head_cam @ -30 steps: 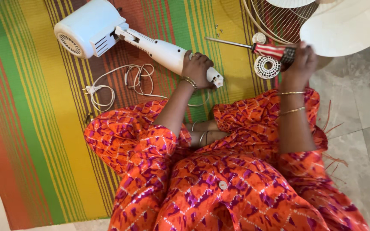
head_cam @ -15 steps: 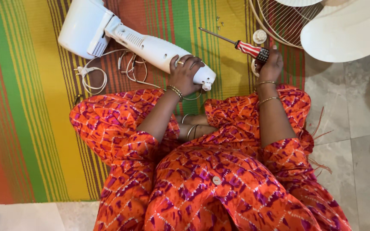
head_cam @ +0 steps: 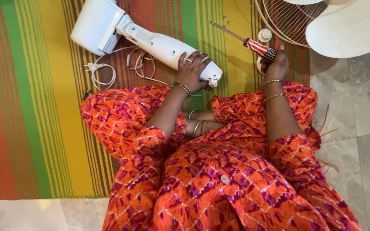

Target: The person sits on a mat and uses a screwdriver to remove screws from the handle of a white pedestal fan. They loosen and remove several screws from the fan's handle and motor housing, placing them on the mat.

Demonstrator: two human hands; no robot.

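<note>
Screwdriver [head_cam: 260,48] first: the right hand [head_cam: 276,66] is curling its fingers [head_cam: 279,54] around the striped red-and-white handle, while the thin metal shaft is pointing up and to the left across the yellow band of the striped mat [head_cam: 35,107], its tip hanging free and touching nothing. The left hand [head_cam: 192,72] is spreading its fingers [head_cam: 193,57] over the near end of the white fan column [head_cam: 163,47], pressing down on it rather than wrapping it; the column is lying flat on the mat, running up and left to the white boxy base [head_cam: 91,25].

To do this well, I judge the left hand should be pinning the column firmly so it is not rolling, and the grip on the handle should be sitting square so the shaft is lining up straight with whatever fastener it meets.

A white cord with its plug [head_cam: 101,70] is lying looped just beside the column. Small screws [head_cam: 225,19] are lying loose near the shaft tip, a white round cap [head_cam: 264,35] is sitting just beside the handle, and a wire fan grille [head_cam: 287,21] and white fan blade [head_cam: 352,30] are resting at the mat's far right edge.
</note>
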